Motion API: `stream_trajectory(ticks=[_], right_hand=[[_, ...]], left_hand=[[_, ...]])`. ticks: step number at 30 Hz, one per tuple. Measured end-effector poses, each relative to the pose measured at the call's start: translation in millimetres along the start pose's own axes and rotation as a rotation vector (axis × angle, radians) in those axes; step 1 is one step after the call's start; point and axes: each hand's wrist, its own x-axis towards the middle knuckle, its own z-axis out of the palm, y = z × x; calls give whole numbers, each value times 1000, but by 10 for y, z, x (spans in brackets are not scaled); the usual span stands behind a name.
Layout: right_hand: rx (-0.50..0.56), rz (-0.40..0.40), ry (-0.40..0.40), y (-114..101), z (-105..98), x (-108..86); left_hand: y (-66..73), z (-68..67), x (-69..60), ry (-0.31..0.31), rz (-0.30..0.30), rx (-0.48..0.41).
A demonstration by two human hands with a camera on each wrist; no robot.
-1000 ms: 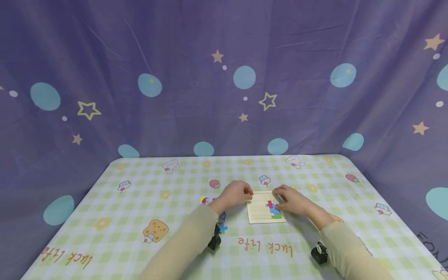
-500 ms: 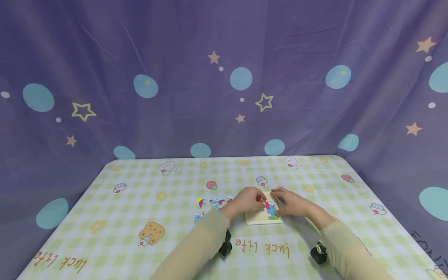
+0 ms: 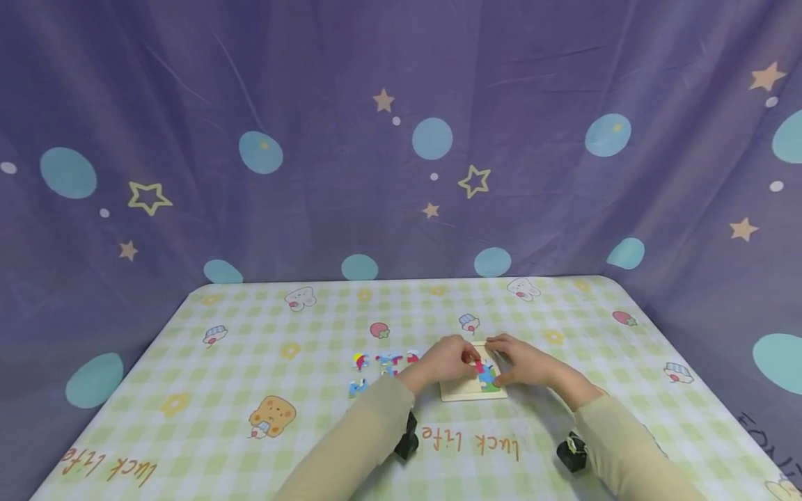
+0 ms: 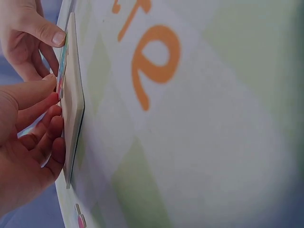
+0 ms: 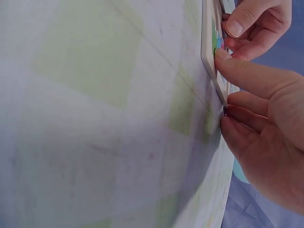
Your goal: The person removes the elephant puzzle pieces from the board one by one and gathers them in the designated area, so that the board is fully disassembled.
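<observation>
A pale wooden puzzle tray (image 3: 460, 391) lies on the table, with blue, red and green jigsaw pieces (image 3: 489, 379) joined along its right side. My left hand (image 3: 446, 360) reaches over the tray from the left. Its thumb and index finger pinch a reddish jigsaw piece (image 4: 60, 88) beside the joined ones; the fingers mostly cover it. At the tray's right edge, my right hand (image 3: 528, 360) holds the frame. In the right wrist view, the right thumb (image 5: 224, 56) presses on the pieces near the edge while the other fingers curl against the tray's side.
Several loose jigsaw pieces (image 3: 388, 360) lie left of the tray, partly hidden behind the left forearm. A checked tablecloth (image 3: 238, 362) with printed pictures covers the table. Behind it hangs a purple curtain (image 3: 326, 139). Each wrist carries a black camera (image 3: 571, 452).
My left hand has moved right, from the tray's upper left edge to beside the joined pieces, uncovering more loose pieces. My right hand stays at the tray's right edge. The head view shifted slightly.
</observation>
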Motion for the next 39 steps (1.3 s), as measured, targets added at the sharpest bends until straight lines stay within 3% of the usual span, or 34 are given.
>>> stream_trajectory(ticks=[14,27,39], right_hand=[[17,-7,9,2,-9,5],[25,-16,5,13,6,10],[22,-15,5,5,2,7]], left_hand=[[3,-20,-4,17,20,-25],[60,-22,-5,75,50,-54],[119,-51,-30,51,65,-88]])
